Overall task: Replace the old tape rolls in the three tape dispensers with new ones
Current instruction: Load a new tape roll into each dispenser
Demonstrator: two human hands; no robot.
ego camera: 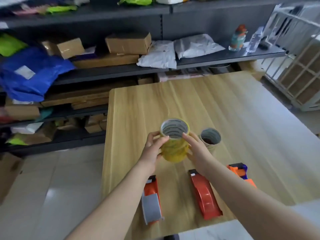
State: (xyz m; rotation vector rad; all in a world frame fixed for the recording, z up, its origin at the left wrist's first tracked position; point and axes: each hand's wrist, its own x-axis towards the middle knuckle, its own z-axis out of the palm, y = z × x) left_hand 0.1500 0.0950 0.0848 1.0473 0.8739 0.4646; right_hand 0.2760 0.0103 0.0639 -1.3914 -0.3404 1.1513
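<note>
A stack of yellow tape rolls (174, 149) stands upright on the wooden table (233, 110). My left hand (154, 149) grips its left side and my right hand (197, 149) its right side. Just right of it stands a shorter stack of brown cardboard cores (210, 137), partly hidden behind my right hand. Nearer to me lie three tape dispensers: a red one holding a grey roll (152, 196) at the left, a red one (204, 194) in the middle, and an orange and blue one (239, 171) at the right, partly covered by my right forearm.
Dark shelves (103, 73) behind the table hold cardboard boxes, a blue bag (31, 71) and grey mailers (194, 45). Two bottles (238, 38) stand on the shelf at the right. A white cage cart (297, 70) stands at the far right. Tiled floor lies left of the table.
</note>
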